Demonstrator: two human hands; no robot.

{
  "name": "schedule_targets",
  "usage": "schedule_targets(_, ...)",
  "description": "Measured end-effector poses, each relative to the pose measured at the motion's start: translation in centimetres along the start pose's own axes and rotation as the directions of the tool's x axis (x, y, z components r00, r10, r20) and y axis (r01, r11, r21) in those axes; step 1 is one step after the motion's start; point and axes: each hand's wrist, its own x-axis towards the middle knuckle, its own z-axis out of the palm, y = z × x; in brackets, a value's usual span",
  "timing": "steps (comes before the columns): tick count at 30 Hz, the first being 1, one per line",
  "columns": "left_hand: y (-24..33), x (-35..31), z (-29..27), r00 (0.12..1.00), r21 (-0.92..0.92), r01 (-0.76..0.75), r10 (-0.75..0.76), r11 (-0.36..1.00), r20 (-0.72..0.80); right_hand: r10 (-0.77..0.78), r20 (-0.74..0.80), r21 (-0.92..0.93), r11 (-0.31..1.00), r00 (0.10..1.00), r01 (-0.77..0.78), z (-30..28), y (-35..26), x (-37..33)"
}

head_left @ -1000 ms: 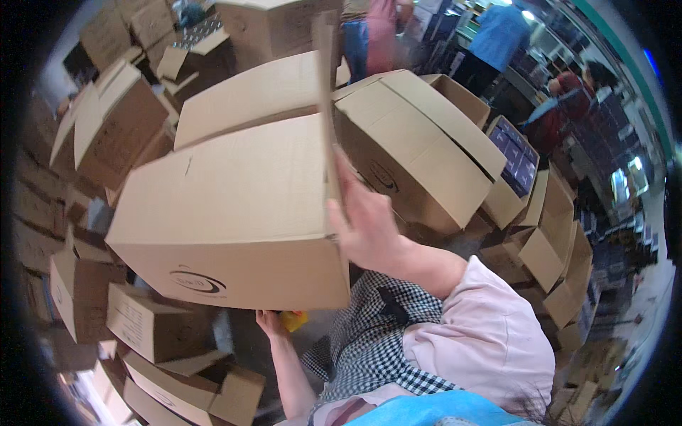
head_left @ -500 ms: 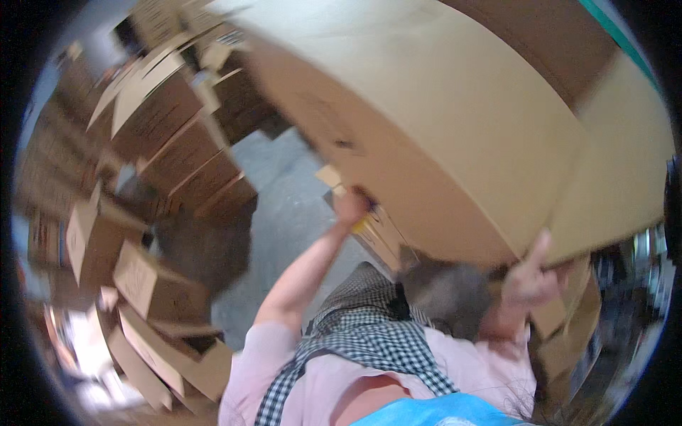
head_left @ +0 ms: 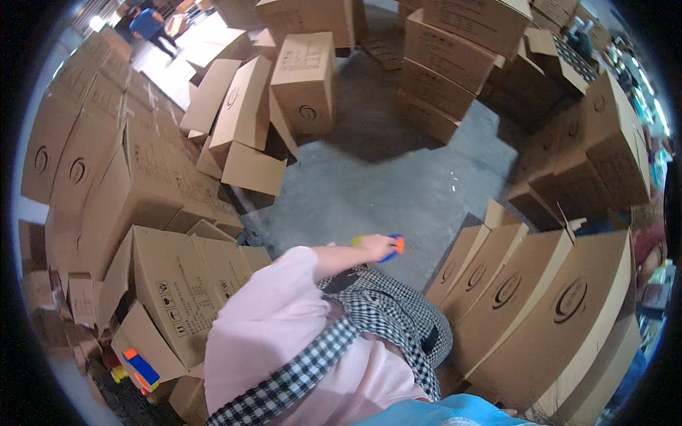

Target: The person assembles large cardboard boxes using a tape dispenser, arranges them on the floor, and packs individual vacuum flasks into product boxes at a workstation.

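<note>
My left hand [head_left: 375,248] reaches across in front of my body, its fingers closed round a small tape dispenser [head_left: 399,246] with blue, orange and yellow parts. Most of it is hidden by the hand. Below the hand is grey concrete floor [head_left: 348,192]. My right hand is out of sight. Close on the right stands a row of brown cartons [head_left: 522,291] with dark oval marks. At the lower left, a second blue, orange and yellow tool [head_left: 142,368] of similar look lies by the flap of an open carton [head_left: 170,291].
Stacked cartons [head_left: 85,160] fill the left side. Ahead stand open cartons [head_left: 245,103], a tall carton [head_left: 305,78] and a stack [head_left: 447,64]. More cartons [head_left: 590,149] rise at the far right. A person in a blue top [head_left: 146,25] is at the far left.
My view has swung round. The large carton my right hand was touching is gone from view, as is that hand. My left hand still grips the tape dispenser, now over bare floor.
</note>
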Motion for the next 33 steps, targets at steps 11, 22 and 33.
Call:
schedule_targets(11, -26.6, -12.5, -21.2, 0.547, -0.492, 0.547, -0.734, 0.678, -0.403, -0.783, 0.436, 0.872, 0.244, 0.444, -0.425, 3.6, -53.1, -13.8)
schedule_targets(22, -31.8, -8.7, -22.1, 0.115, -0.852, 0.404, -0.943, 0.332, -0.313, -0.913, 0.390, 0.914, 0.399, -0.119, -0.071, 16.3, -116.7, -38.0)
schedule_targets(33, -41.3, 22.3, -38.2, 0.413, -0.898, 0.248, -0.879, 0.362, -0.240, -0.980, 0.042, 0.967, 0.088, 0.193, 0.238, 27.5, -155.2, -39.1)
